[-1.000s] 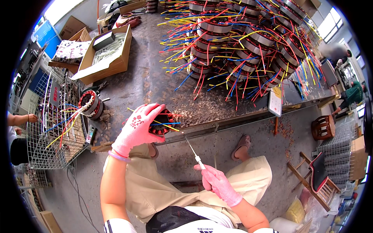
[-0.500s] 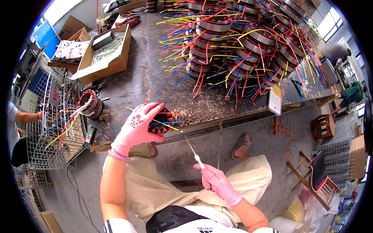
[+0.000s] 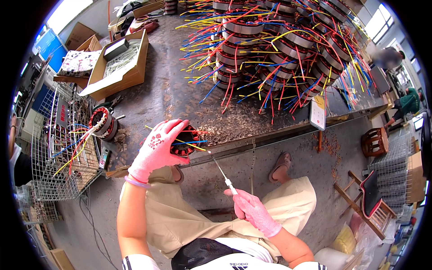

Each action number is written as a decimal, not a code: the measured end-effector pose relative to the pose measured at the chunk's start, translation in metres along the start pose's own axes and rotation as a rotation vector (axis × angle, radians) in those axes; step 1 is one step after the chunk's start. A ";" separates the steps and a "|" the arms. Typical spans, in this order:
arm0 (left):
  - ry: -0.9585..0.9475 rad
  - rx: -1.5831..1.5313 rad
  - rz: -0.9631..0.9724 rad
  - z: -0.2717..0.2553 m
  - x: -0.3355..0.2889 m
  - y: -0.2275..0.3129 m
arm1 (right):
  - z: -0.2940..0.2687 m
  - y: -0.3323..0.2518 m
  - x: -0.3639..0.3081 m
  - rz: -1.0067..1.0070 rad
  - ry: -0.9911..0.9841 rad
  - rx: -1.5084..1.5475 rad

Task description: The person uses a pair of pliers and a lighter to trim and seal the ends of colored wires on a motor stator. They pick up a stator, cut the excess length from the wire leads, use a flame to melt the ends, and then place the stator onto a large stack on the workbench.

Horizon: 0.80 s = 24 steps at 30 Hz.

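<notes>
My step, apparently: thin tool [image 3: 220, 169] to yellow wire [image 3: 198, 147].
My left hand [image 3: 157, 146] clasps the stator [image 3: 181, 149], right hand [image 3: 254, 213] wraps the handle [image 3: 231, 185]; next probably calls for steady aim.

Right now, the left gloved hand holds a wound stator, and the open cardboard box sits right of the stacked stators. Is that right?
Not quite: in the head view, the open cardboard box sits left of the stacked stators. The left gloved hand does hold a wound stator.
</notes>
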<state>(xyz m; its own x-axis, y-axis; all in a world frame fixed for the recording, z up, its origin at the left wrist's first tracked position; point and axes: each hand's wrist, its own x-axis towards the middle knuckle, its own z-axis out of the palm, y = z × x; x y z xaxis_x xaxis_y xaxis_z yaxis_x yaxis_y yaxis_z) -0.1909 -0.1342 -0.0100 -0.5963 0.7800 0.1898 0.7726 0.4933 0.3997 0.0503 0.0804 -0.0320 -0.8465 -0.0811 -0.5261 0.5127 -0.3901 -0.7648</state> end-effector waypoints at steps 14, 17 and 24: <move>-0.012 0.006 -0.007 0.003 -0.001 -0.004 | 0.002 -0.005 -0.002 -0.005 0.011 -0.035; -0.022 -0.002 -0.014 0.001 0.000 -0.001 | 0.005 -0.013 -0.004 0.012 0.017 -0.055; -0.015 0.001 -0.008 0.002 0.001 0.000 | 0.001 -0.003 0.000 -0.016 0.016 -0.040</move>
<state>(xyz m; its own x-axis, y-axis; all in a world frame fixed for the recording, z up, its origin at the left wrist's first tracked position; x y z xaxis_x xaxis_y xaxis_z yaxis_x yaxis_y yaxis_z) -0.1913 -0.1328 -0.0113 -0.5994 0.7816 0.1730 0.7679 0.5004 0.4000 0.0489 0.0803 -0.0294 -0.8525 -0.0605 -0.5192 0.5046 -0.3546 -0.7872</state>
